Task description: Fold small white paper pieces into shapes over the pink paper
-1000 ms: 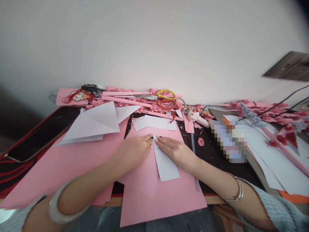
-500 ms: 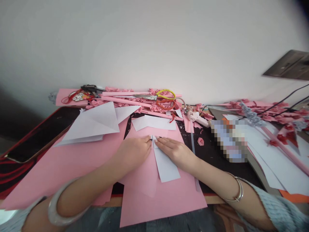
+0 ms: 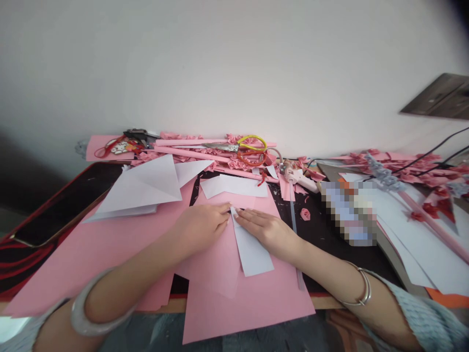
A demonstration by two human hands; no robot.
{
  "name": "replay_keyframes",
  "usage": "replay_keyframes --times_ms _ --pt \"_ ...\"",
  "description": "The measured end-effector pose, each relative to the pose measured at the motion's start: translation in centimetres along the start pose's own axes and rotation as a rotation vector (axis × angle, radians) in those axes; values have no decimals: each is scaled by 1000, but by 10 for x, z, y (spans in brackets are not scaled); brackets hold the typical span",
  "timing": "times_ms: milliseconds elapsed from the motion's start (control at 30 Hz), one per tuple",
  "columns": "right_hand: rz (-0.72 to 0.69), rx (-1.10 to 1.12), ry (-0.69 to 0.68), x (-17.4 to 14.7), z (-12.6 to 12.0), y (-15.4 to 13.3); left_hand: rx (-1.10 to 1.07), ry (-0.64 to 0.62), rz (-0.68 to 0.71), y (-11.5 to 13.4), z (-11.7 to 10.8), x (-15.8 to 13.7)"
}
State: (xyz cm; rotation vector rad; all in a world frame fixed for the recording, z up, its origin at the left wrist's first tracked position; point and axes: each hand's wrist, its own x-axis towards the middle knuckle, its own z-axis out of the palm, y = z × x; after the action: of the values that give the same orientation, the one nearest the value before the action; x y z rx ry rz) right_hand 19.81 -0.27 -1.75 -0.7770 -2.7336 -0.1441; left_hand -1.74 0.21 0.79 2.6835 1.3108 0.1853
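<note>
White paper strip (image 3: 253,255) on pink sheet (image 3: 249,310), right hand (image 3: 275,235) laid across strip, fingers extended flat, left hand (image 3: 203,226) at upper end, fingers bent, grip indeterminable.

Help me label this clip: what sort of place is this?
Probably a craft desk: there are scissors, what looks like a glue gun, and a white strip under the right hand.

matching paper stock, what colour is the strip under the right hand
The strip is white; head view shows it.
</note>
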Motion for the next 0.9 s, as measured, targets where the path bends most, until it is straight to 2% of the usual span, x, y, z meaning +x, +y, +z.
replay_keyframes --times_ms 300,600,900 --pt "-4 -32 -46 1 -1 -1 -16 -5 -13 2 -5 -1" --pt "-11 -45 -48 0 1 -2 19 -28 7 -4 2 3" --pt "1 -36 -46 2 -1 -4 59 -32 16 -1 -2 2"
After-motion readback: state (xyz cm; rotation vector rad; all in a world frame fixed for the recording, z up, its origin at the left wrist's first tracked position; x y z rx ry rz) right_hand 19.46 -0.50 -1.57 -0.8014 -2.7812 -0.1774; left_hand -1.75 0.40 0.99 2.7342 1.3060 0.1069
